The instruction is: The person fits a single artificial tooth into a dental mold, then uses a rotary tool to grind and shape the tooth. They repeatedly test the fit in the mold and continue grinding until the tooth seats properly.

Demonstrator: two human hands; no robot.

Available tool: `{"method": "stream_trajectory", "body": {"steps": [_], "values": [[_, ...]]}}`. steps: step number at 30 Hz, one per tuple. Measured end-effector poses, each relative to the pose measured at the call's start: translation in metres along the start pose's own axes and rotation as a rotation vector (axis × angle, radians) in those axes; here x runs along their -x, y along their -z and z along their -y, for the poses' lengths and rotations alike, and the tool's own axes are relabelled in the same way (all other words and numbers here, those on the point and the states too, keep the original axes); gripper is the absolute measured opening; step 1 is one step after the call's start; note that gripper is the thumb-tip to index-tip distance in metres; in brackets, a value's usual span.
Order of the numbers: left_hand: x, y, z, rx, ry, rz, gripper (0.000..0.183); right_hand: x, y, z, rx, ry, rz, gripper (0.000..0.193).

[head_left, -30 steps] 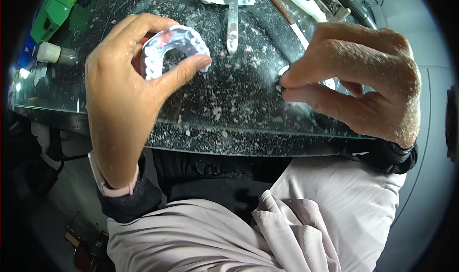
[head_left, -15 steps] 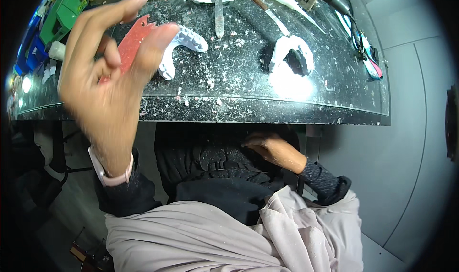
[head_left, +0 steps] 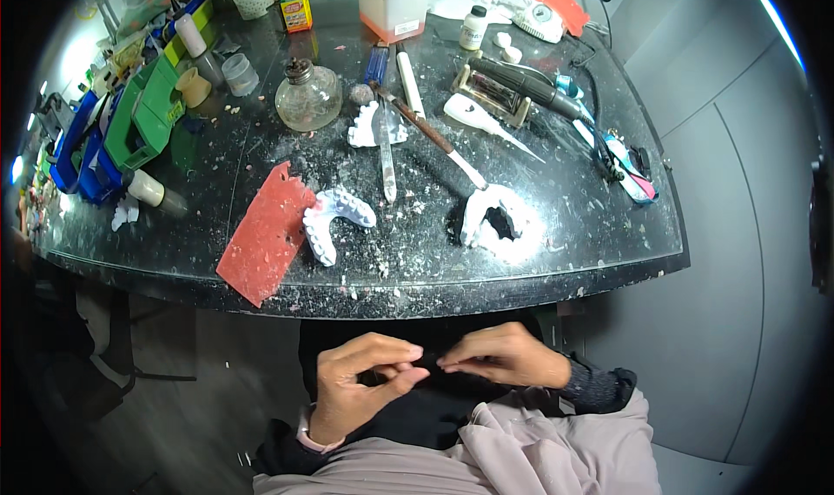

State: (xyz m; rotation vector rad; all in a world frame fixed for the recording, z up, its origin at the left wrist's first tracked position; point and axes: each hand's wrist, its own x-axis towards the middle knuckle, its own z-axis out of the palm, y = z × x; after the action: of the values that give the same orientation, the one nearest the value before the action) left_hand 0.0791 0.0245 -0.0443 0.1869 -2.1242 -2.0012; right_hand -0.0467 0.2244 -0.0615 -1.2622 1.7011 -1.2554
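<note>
Both hands, the left hand (head_left: 365,382) and right hand (head_left: 504,356), meet fingertip to fingertip in the lap, pinching something too small to identify; the 2 dental casts (head_left: 334,221) lie on the bench (head_left: 608,234), so work slowly.

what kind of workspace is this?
Likely a dental lab bench: a white plaster tooth-arch cast beside a red wax sheet, a second white arch cast, and a glass spirit burner on the dusty black worktop.
</note>
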Motion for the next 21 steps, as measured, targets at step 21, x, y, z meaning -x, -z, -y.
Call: {"method": "stream_trajectory", "body": {"steps": [21], "values": [[-0.107, -0.020, -0.033, 0.417, -0.327, -0.270, 0.018, -0.093, 0.128, 0.084, 0.449, 0.361, -0.359, 0.047]]}}
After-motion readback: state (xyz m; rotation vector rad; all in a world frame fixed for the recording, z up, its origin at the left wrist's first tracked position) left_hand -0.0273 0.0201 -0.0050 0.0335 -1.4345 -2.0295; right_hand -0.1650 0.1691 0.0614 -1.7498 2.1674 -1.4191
